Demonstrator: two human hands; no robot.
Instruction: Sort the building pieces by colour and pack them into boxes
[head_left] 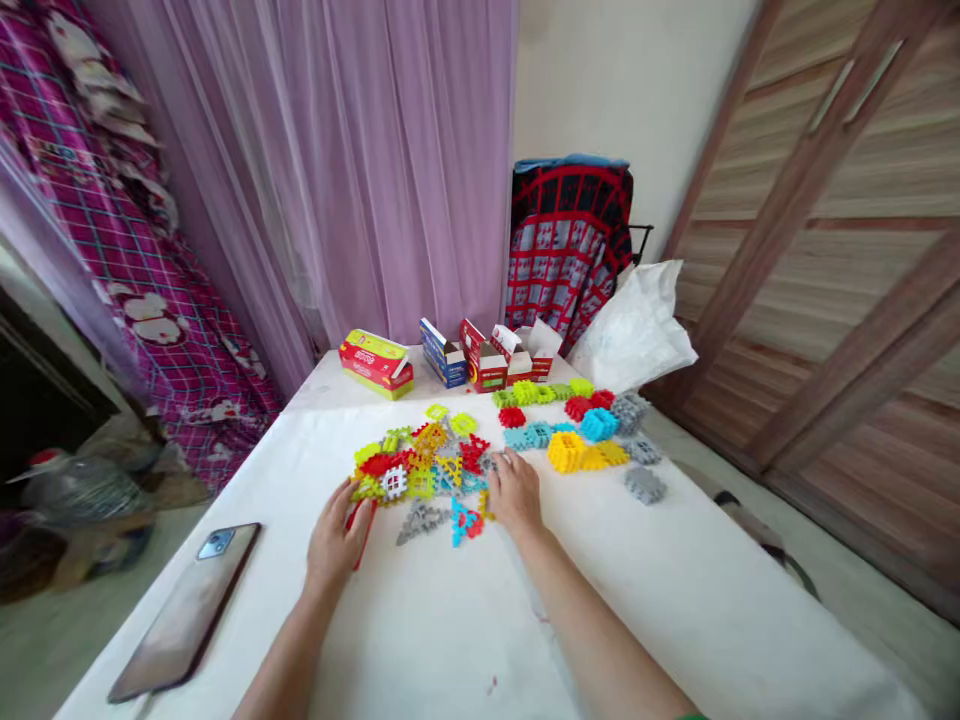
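Two hands flank a heap of colourful plastic pieces

A loose heap of plastic pieces [420, 462] in red, yellow, green, grey, blue and white lies at the centre of the frame, on a white table [420, 640]. It sits between the two hands, mostly a little farther up the frame than they are.

The left hand [334, 535] is at the heap's lower left edge, its fingers bent toward the pieces. A long red piece [364, 535] shows beneath and beside its fingers; whether the hand grips it or only rests against it, I cannot tell. The right hand [516, 490] is at the heap's right edge, palm down with curled fingers that hide what is under them, so I cannot tell whether it grasps anything.

Just below the heap, between the hands, lie a grey triangular piece [422, 522] and a blue triangular piece [457, 522], the blue one with a round red piece [472, 524] against it.

Right of the heap, more pieces lie grouped by colour: a green row [532, 393] at the top, then red, blue and yellow ones, with grey ones [645, 485] at the right end. Behind them stand small open cartons [484, 360], and a yellow and red box [375, 363] is farther left. A phone [187, 610] lies at the lower left of the frame, well apart from the heap.
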